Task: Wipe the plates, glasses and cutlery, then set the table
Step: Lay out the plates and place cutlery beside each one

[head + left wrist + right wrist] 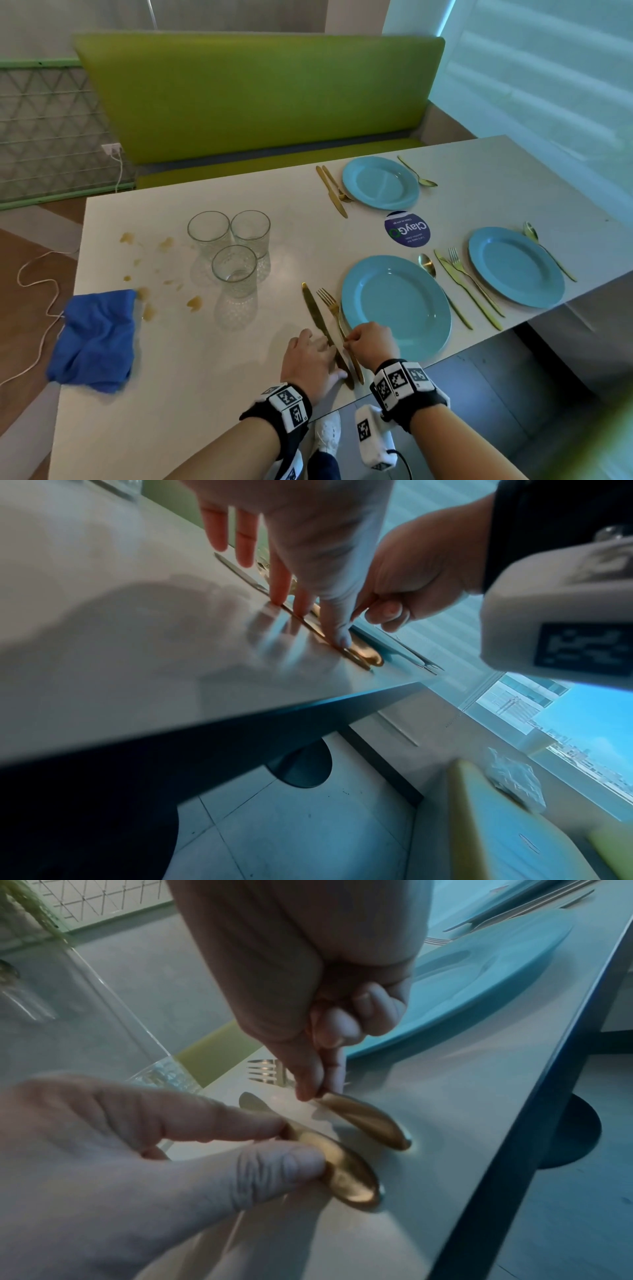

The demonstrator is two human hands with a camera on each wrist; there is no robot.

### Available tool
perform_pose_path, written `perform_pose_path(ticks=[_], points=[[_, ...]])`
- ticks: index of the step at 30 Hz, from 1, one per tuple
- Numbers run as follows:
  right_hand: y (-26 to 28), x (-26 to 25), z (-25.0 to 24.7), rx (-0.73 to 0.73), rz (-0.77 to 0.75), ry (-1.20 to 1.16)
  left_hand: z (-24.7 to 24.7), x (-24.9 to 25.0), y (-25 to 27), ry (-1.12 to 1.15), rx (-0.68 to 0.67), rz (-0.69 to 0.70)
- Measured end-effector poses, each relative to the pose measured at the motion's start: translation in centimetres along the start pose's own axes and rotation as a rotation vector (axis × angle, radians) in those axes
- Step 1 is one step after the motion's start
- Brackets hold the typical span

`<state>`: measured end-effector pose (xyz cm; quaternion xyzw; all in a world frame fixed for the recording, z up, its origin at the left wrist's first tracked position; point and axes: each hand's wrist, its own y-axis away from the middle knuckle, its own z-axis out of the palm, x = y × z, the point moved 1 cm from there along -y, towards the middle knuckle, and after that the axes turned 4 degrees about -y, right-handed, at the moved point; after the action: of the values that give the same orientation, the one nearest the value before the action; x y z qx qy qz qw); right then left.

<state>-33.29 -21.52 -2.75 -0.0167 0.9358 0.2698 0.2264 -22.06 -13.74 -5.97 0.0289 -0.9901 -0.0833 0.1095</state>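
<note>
A gold knife (315, 311) and a gold fork (334, 311) lie side by side left of the near blue plate (395, 306), handles toward the table's front edge. My left hand (318, 353) has straight fingers, and its thumb (277, 1165) and index tip touch the left side of the knife handle (346, 1172). My right hand (349, 344) pinches the fork handle (369, 1123) between thumb and forefinger, the other fingers curled. Three clear glasses (234, 270) stand together at mid-table. A crumpled blue cloth (96, 339) hangs over the table's left edge.
Two more blue plates (380, 183) (515, 267) lie to the right with gold cutlery beside them, and a spoon (428, 265) lies right of the near plate. Brown stains (164, 245) dot the table's left part. A round sticker (407, 229) sits between plates. A green bench (260, 96) runs behind.
</note>
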Motion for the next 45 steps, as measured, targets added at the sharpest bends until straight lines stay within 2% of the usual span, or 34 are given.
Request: perform_pose_path(ticks=[3, 6, 9, 12, 15, 17, 23, 32, 35, 38, 42, 45], points=[[0.0, -0.2, -0.1, 0.025, 0.005, 0.046, -0.1, 0.2, 0.2, -0.018, -0.029, -0.002], [0.2, -0.5, 0.0, 0.054, -0.001, 0.120, -0.5, 0.1, 0.1, -0.025, -0.114, 0.009], [0.3, -0.7, 0.2, 0.074, 0.005, 0.170, -1.2, 0.3, 0.4, -0.066, -0.085, 0.019], [0.2, -0.9, 0.5, 0.080, 0.011, 0.201, -1.7, 0.6, 0.7, -0.027, -0.140, 0.052], [0.1, -0.9, 0.6, 0.089, 0.011, 0.226, -1.3, 0.4, 0.4, -0.038, -0.084, 0.041], [0.0, -1.0, 0.7, 0.097, 0.009, 0.241, -1.8, 0.5, 0.6, -0.049, -0.131, 0.015], [0.0, -1.0, 0.8, 0.104, 0.014, 0.248, -0.4, 0.3, 0.0, -0.064, 0.004, 0.054], [0.2, -1.3, 0.2, 0.063, 0.015, 0.261, -1.2, 0.3, -0.3, 0.003, -0.001, 0.038], [0.5, -2.3, -0.7, 0.048, -0.003, 0.245, -3.8, 0.1, -0.3, 0.036, 0.112, 0.032], [0.7, -4.5, -2.1, 0.059, -0.061, 0.221, -5.5, -1.9, -1.0, 0.148, 0.140, -0.108], [0.2, -8.3, -2.7, 0.063, -0.182, 0.067, -7.9, -6.2, -0.6, 0.435, 0.250, -0.442], [-0.9, -10.9, -1.6, 0.029, -0.196, -0.057, -8.8, -9.7, 0.2, 0.631, 0.317, -0.680]])
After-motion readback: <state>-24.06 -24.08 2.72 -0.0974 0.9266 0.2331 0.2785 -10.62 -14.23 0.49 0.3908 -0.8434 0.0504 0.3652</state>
